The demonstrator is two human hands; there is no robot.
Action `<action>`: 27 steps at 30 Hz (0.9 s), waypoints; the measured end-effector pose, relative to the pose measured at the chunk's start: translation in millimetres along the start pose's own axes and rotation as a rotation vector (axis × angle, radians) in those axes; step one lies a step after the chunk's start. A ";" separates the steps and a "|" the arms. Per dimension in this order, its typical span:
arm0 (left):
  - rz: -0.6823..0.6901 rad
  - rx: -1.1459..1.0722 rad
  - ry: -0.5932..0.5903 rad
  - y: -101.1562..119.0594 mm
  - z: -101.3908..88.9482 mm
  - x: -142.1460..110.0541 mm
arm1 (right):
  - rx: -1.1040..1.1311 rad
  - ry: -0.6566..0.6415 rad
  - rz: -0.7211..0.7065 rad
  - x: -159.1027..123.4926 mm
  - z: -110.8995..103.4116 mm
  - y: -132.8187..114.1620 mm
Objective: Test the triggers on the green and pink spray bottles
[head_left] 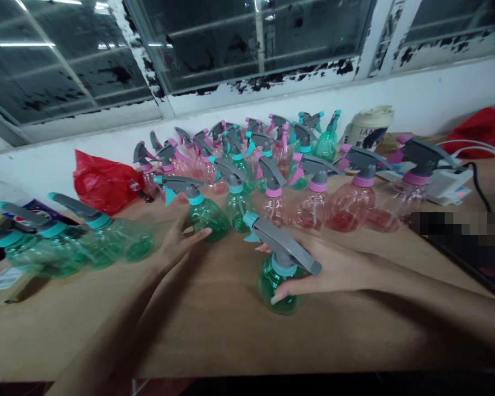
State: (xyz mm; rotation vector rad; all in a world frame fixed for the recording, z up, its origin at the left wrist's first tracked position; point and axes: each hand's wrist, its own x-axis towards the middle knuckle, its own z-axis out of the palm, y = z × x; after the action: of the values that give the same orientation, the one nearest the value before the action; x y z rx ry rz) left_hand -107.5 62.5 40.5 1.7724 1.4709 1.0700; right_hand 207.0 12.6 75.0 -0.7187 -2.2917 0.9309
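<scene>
Right hand [328, 261]: thumb and fingers wrapped around a green spray bottle [268, 283], nearest the worktop's [214, 335] front edge. Left hand [185, 240]: thumb and fingers around a second green bottle [209, 217], farther back. Pink-collared bottles [350, 206] stand beyond; further green bottles [138, 239] occupy the left side.

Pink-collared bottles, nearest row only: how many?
4, side by side: first bottle just right of a green bottle, then second bottle, third bottle, and fourth bottle at the right end. Others with pink triggers crowd behind, partly hidden.
</scene>
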 end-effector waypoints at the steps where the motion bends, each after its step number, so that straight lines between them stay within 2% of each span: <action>1: -0.002 0.004 -0.008 0.2 0.9 0.3 | -0.004 -0.006 -0.002 -0.1 -0.1 -0.1; 6: -0.006 0.017 -0.016 -2.3 1.0 0.2 | -0.049 -0.056 -0.008 1.8 -0.6 -3.1; 9: -0.003 0.039 0.040 -7.2 -1.4 -5.8 | -0.037 -0.065 -0.021 4.8 1.4 -5.2; 12: 0.056 0.156 0.242 -8.6 -3.1 -21.4 | -0.024 -0.048 -0.007 7.8 6.0 -6.9; 14: 0.167 0.298 0.414 -3.0 -1.7 -35.7 | -0.012 -0.024 0.039 9.0 9.2 -8.0; 16: 0.266 0.432 0.459 8.0 3.3 -48.8 | 0.012 -0.003 0.080 9.0 11.4 -8.4; 18: 0.321 0.479 0.418 21.7 12.4 -55.9 | 0.053 0.000 0.104 7.4 12.1 -7.5; 20: 0.377 0.520 0.327 34.0 25.2 -54.3 | 0.081 0.004 0.116 4.0 11.6 -5.0; 24: 0.420 0.454 0.211 47.9 52.8 -29.1 | 0.049 0.059 0.158 -6.2 7.3 2.5; 27: 0.383 0.425 0.198 53.0 66.5 -6.6 | -0.004 0.115 0.198 -12.8 1.6 7.2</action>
State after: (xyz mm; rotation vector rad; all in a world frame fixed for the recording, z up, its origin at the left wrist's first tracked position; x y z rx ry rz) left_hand -24.0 48.2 50.4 2.3771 1.6056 1.2120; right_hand 216.7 8.0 64.9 -0.9888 -2.1512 0.9472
